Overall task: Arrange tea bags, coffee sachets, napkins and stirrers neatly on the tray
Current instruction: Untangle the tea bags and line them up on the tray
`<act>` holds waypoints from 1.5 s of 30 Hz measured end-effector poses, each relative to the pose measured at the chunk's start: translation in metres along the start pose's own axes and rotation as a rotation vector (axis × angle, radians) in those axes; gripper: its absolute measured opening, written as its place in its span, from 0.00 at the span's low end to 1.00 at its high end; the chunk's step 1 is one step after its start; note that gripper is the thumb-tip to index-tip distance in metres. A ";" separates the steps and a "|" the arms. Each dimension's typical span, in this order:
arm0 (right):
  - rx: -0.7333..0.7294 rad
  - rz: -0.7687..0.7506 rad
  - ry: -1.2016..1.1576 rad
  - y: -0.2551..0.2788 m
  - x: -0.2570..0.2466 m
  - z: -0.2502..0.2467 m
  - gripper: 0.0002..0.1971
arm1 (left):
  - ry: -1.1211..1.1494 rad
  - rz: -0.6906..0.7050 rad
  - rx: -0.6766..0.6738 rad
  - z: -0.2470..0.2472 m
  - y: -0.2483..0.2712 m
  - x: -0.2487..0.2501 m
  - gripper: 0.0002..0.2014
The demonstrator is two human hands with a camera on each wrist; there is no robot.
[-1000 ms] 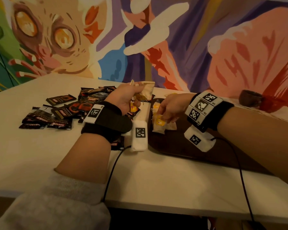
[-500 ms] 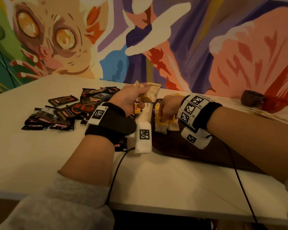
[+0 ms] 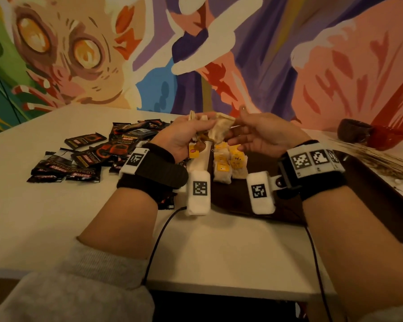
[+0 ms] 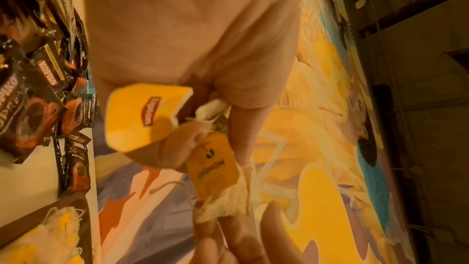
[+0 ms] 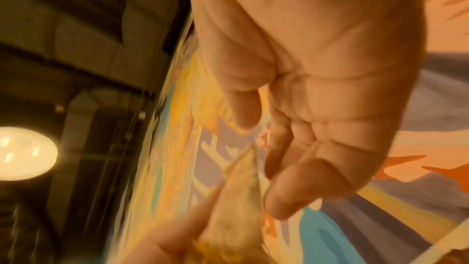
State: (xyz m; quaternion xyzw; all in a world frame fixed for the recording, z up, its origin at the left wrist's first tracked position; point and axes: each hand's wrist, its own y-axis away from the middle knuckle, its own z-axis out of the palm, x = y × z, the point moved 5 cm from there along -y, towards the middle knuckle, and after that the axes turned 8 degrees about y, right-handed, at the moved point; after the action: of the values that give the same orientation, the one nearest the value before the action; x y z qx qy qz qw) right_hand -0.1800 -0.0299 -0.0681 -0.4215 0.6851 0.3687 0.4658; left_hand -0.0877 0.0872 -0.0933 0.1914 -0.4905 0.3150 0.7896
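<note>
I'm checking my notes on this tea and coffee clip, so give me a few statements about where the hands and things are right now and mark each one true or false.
1. The left hand holds a bunch of tea bags above the table. True.
2. The coffee sachets are lined up on the tray. False: they lie in a loose heap on the white table, left of the tray.
3. Some tea bags with yellow tags already lie on the tray. True.
4. The right hand rests flat on the tray. False: it is raised, reaching to the tea bags in the left hand.
5. The tray is white. False: it is dark brown.
</note>
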 end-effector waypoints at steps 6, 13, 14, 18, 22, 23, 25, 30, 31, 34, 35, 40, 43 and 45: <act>0.015 -0.118 -0.134 0.008 0.006 -0.004 0.03 | -0.074 -0.019 -0.066 0.009 0.002 -0.007 0.07; 0.038 -0.184 -0.453 0.007 0.014 -0.015 0.05 | 0.073 -0.144 0.065 0.001 -0.002 -0.014 0.06; 0.045 -0.207 -0.477 0.006 0.014 -0.016 0.05 | 0.066 -0.156 0.084 -0.001 -0.003 -0.014 0.07; 0.082 -0.233 -0.502 0.003 0.018 -0.021 0.11 | -0.023 -0.221 0.080 -0.001 -0.002 -0.018 0.12; 0.032 -0.217 -0.353 0.002 0.020 -0.018 0.12 | -0.151 -0.214 -0.003 0.007 -0.003 -0.021 0.19; 0.012 -0.219 -0.315 0.002 0.020 -0.016 0.12 | -0.155 -0.201 -0.005 0.007 -0.003 -0.021 0.17; -0.021 -0.229 -0.260 0.001 0.019 -0.013 0.13 | -0.134 -0.187 0.006 0.005 -0.004 -0.021 0.11; -0.001 -0.220 -0.148 -0.002 0.011 -0.012 0.12 | -0.089 -0.118 0.055 0.000 -0.005 -0.016 0.04; 0.026 -0.208 -0.111 -0.003 0.011 -0.013 0.11 | -0.101 -0.101 0.054 0.000 -0.005 -0.014 0.04; 0.076 -0.186 0.012 -0.007 0.007 -0.016 0.14 | -0.168 -0.076 0.026 0.002 -0.003 -0.011 0.04; 0.065 -0.188 0.053 -0.007 0.005 -0.015 0.16 | -0.184 -0.078 0.006 0.003 -0.002 -0.011 0.05; -0.067 -0.166 0.277 -0.002 -0.008 -0.006 0.17 | -0.282 -0.077 -0.072 0.009 0.003 -0.010 0.03; -0.086 -0.115 0.487 -0.004 -0.013 -0.007 0.11 | -0.315 -0.089 -0.070 0.009 0.003 -0.010 0.03; -0.111 -0.042 0.635 -0.003 -0.013 -0.008 0.07 | -0.319 -0.091 -0.050 0.007 0.003 -0.009 0.05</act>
State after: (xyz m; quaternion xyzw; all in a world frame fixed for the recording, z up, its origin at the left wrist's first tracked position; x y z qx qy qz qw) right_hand -0.1768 -0.0353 -0.0543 -0.5541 0.7664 0.2458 0.2125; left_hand -0.0973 0.0819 -0.0981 0.2414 -0.6082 0.2323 0.7197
